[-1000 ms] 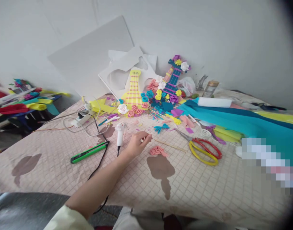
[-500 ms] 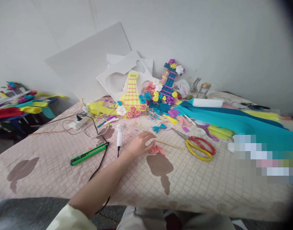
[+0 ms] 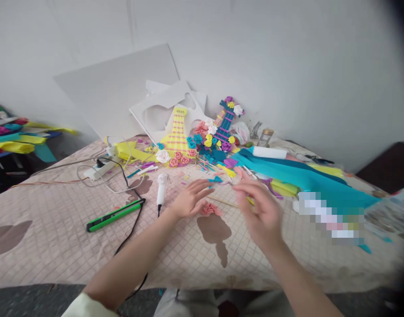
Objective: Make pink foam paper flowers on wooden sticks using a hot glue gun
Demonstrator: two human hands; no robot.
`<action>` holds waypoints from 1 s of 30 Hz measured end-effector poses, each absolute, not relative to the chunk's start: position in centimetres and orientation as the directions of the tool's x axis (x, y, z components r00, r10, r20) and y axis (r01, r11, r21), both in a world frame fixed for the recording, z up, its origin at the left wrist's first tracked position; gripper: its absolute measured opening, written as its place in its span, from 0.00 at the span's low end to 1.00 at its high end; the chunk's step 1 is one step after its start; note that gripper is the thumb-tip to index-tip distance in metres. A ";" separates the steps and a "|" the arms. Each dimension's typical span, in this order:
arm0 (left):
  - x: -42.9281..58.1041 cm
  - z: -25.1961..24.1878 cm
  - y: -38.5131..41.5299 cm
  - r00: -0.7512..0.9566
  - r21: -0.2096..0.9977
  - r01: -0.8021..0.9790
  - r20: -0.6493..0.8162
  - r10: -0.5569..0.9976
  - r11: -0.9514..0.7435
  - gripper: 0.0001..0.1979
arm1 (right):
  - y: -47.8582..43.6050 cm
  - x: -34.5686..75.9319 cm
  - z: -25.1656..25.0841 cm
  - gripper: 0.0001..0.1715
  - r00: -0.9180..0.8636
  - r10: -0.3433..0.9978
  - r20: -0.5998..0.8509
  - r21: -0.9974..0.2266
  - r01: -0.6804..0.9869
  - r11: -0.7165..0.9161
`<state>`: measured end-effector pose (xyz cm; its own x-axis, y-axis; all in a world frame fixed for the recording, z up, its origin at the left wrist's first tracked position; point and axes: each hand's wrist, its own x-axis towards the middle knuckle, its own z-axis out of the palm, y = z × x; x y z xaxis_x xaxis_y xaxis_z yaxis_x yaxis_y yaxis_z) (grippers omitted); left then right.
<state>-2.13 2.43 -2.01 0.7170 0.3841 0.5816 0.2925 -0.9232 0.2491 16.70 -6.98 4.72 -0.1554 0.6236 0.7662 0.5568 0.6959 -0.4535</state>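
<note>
My left hand [image 3: 192, 200] hovers low over the table, fingers stretched and apart, holding nothing. Just beside its thumb lies a small bundle of pink crumpled crepe paper [image 3: 210, 208]. A thin wooden stick [image 3: 225, 202] runs from near that paper towards my right hand. My right hand [image 3: 263, 211] is raised above the table, thumb and index tips close in a pinch; anything between them is too small to make out. It covers most of the scissors, leaving a bit of yellow handle [image 3: 250, 200]. A white glue gun [image 3: 161, 189] lies left of my left hand.
A green hair straightener [image 3: 114, 215] and a power strip [image 3: 99, 169] with loose cords lie left. Yellow [image 3: 178, 132] and blue [image 3: 225, 123] paper-flower guitars lean at the back. Teal crepe paper [image 3: 301, 176] spreads right. A brown-lidded jar [image 3: 265, 137] stands behind.
My right hand has come into view from the lower right, passing in front of the scissors. My left fingers have lifted and spread off the pink crepe paper. The view has shifted slightly.
</note>
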 end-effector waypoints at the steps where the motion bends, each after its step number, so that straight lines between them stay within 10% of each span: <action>1: -2.1 -2.3 2.4 0.725 0.230 0.284 0.583 0.366 -0.931 0.20 | -6.4 15.8 4.6 0.14 -0.240 0.616 0.750 -0.412 0.560 0.719; 6: -1.3 -3.5 1.9 0.733 0.192 0.295 0.583 0.350 -0.936 0.19 | -1.5 12.4 2.6 0.14 -0.716 0.563 0.412 -0.151 0.556 0.817; 15: -1.2 -1.1 1.4 0.745 0.056 0.334 0.596 0.299 -0.941 0.24 | 2.5 22.7 2.0 0.20 -0.142 0.856 0.497 -0.329 0.882 0.338; 21: -1.2 -2.4 2.5 0.500 0.456 0.411 0.611 0.614 -0.789 0.14 | -1.3 21.8 -2.3 0.16 -0.147 0.934 0.326 -0.521 0.796 0.308; 30: -0.1 -3.3 2.1 0.588 0.690 0.375 0.339 0.735 -0.618 0.16 | -2.7 18.8 -3.4 0.10 -0.238 0.930 0.281 -0.669 0.646 0.367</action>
